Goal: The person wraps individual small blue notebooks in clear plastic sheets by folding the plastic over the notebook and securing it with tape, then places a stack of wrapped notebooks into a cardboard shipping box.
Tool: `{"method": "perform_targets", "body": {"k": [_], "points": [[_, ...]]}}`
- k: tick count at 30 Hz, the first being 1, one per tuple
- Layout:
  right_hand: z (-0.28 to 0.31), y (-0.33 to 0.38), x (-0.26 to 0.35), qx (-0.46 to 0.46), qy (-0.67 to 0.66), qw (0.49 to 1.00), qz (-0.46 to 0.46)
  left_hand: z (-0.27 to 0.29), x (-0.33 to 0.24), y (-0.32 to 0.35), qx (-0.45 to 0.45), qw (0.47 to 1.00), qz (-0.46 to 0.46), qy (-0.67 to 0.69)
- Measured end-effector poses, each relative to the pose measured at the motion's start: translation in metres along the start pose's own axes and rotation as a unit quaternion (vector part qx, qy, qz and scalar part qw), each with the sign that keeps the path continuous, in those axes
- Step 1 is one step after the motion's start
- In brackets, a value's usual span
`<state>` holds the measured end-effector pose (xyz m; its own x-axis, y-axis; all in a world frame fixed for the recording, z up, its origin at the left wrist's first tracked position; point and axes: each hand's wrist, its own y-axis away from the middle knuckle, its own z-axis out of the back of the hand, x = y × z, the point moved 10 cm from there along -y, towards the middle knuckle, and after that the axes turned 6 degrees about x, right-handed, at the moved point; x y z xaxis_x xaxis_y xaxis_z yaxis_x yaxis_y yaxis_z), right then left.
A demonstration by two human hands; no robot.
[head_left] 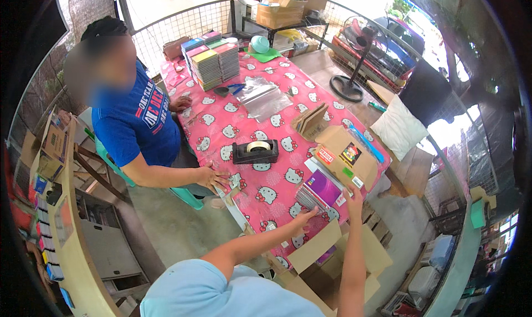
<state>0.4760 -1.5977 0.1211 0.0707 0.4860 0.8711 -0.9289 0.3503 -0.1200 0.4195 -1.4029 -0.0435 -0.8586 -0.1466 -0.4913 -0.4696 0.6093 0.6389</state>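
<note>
My left hand [303,216] and my right hand [353,196] reach onto a table covered in a pink cartoon-cat cloth [244,126]. Between them lies a stack of thin cases with a purple cover on top [320,190]. Each hand touches one end of that stack, the left at its near corner, the right at its far side. Just below my arms sits an open cardboard box [332,256] with its flaps spread.
A person in a blue shirt [136,123] sits at the table's left side, one hand [213,178] flat on the cloth. On the table: a black tape dispenser [255,151], a closed cardboard box [346,156], folded cardboard [311,122], clear plastic sleeves [263,98], stacks of colourful cases [213,62]. A standing fan [354,56] is at the right.
</note>
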Motion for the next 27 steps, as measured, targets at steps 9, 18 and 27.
{"method": "perform_targets", "body": {"k": [9,18,27], "points": [[-0.129,-0.047,-0.028,0.379,0.201,0.869,-0.245,0.026,-0.061,-0.029,-0.008,0.997,-0.054,0.054],[-0.152,0.027,-0.054,0.303,-0.030,0.938,-0.165,0.064,-0.060,-0.039,-0.012,0.980,-0.199,-0.026],[-0.048,0.185,-0.010,-0.096,-0.530,0.810,-0.232,0.037,-0.013,0.072,0.302,0.943,0.079,0.113]]}}
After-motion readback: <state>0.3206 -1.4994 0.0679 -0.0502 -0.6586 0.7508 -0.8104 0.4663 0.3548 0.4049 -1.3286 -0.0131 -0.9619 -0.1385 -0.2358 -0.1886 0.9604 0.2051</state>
